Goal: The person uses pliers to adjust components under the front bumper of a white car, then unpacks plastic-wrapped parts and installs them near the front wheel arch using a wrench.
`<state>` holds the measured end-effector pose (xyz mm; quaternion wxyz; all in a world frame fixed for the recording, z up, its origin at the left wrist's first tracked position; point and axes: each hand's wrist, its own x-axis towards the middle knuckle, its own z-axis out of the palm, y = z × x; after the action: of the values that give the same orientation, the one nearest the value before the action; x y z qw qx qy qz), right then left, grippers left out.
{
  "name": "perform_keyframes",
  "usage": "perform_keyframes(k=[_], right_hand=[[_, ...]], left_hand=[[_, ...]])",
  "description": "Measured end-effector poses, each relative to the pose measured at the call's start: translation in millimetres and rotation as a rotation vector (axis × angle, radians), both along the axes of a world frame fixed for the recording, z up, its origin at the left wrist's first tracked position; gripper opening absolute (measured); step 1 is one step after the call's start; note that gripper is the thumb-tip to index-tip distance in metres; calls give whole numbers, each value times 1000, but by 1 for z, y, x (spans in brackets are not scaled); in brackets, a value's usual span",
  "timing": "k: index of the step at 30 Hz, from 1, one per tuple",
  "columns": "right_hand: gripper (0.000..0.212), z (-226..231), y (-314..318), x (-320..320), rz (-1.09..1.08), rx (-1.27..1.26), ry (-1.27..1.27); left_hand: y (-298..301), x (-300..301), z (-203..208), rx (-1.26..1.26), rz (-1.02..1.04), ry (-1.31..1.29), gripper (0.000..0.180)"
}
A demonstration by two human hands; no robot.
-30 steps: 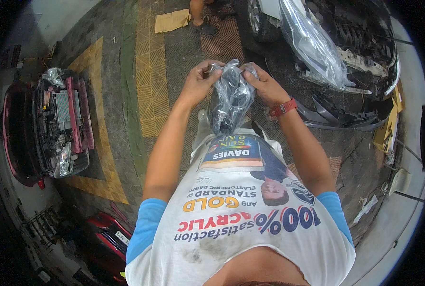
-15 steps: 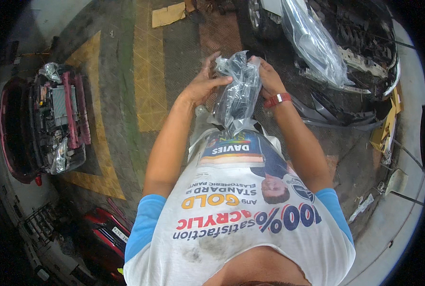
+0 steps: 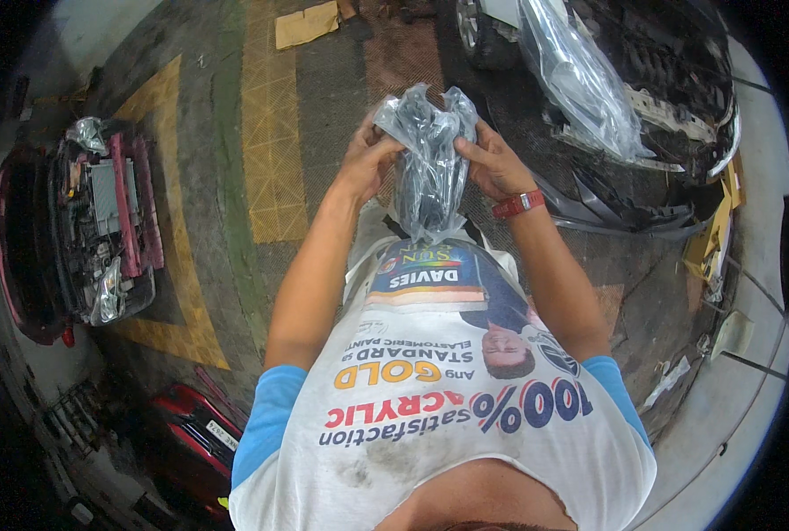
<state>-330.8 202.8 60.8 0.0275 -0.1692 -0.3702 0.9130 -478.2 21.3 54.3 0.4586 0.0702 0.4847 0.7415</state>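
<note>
Dark-filled clear plastic bag (image 3: 432,173) just beyond your shirt (image 3: 448,372). Your left hand (image 3: 368,161) and right hand (image 3: 494,165): each grip closed, pinching its far part, left and right sides.

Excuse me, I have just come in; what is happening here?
A person's left hand and right hand grip the upper part of a clear plastic bag; something dark, hard to identify, is inside. To the right, a car with a stripped front stands near a dark bumper on the floor.

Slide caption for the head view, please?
Left hand and right hand hold a clear plastic bag, a partly dismantled car at left.
</note>
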Motion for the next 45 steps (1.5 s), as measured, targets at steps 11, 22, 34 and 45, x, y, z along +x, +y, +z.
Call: perform_keyframes(k=[11, 22, 34, 45], right_hand=[[76, 3, -2, 3, -56, 278, 97], [46, 1, -8, 2, -465, 568, -60], [22, 20, -8, 8, 192, 1417, -37], [24, 32, 14, -2, 439, 1224, -60]], left_hand=[[13, 18, 13, -71, -40, 198, 86], [16, 13, 14, -50, 86, 31, 50], [13, 17, -9, -305, 222, 463, 50], [3, 22, 71, -365, -382, 1524, 39]])
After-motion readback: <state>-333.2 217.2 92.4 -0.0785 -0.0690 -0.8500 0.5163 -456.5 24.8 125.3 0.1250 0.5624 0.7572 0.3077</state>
